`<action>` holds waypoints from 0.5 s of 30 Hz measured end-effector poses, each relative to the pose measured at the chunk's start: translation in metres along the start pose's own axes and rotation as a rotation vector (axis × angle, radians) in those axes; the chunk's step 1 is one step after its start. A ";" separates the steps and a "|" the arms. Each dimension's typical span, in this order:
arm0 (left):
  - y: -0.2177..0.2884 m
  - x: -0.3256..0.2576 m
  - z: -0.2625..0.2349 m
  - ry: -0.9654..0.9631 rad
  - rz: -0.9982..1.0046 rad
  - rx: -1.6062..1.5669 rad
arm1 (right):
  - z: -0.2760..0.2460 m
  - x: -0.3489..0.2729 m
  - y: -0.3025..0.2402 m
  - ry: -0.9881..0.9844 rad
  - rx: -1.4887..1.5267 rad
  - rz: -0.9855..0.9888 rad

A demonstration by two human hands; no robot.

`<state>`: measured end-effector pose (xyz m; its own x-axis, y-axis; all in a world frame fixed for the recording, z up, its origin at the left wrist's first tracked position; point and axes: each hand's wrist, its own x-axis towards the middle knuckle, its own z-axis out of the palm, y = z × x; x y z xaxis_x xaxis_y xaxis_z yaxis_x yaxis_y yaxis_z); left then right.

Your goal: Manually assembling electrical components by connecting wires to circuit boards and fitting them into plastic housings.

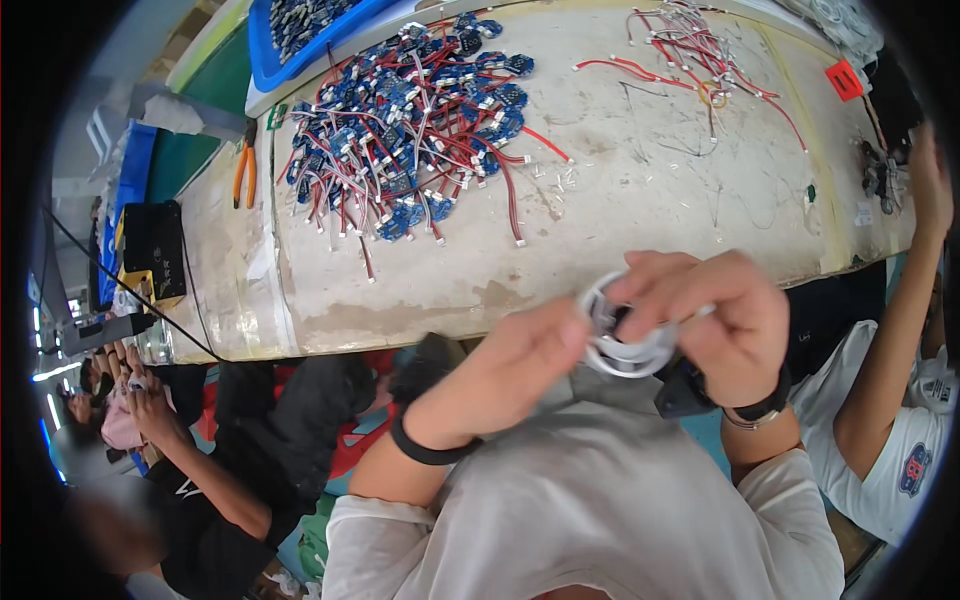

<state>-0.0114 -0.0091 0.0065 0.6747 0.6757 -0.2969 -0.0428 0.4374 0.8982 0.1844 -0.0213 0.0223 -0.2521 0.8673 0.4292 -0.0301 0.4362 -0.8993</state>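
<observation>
A coil of white cable (pixel 628 345) is sitting just right of the frame's centre, low down, held between both hands in front of the person's chest and off the bench (pixel 640 200). The left hand (pixel 520 365) is pinching the coil's left edge, its fingers closed on the loops. The right hand (pixel 715 320) is curling over the top and right side, fingers clamped around the cable. To do this well, I judge the left pinch should be keeping the loops stacked flat while the right hand is guiding the loose end, so no loop is springing free.

Counting: one coil and two hands with a dark band at each wrist. One pile of small blue circuit boards with red and white leads (pixel 410 130) is lying at upper centre-left, too many to count. One looser bunch of red and white wires (pixel 700 60) is lying at upper right, one pair of orange-handled pliers (pixel 245 165) at upper left, and one blue tray (pixel 300 35) along the top edge.
</observation>
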 end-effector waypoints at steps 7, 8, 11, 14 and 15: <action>0.069 0.059 -0.049 0.643 0.643 1.684 | -0.017 0.000 0.012 0.146 -0.031 0.204; 0.072 0.072 -0.049 0.554 0.655 1.748 | -0.017 0.001 0.012 0.142 -0.028 0.201; 0.061 0.098 -0.057 0.532 0.518 1.892 | -0.010 -0.002 0.010 0.295 -0.004 0.370; 0.054 0.105 -0.067 0.579 0.490 1.851 | -0.013 -0.001 0.016 0.225 -0.116 0.256; 0.053 0.108 -0.069 0.578 0.493 1.849 | -0.015 -0.001 0.016 0.226 -0.118 0.256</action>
<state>0.0081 0.1279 -0.0003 0.5551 0.7659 0.3243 0.8112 -0.5848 -0.0074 0.1987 -0.0118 0.0081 -0.0167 0.9775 0.2104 0.1214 0.2109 -0.9699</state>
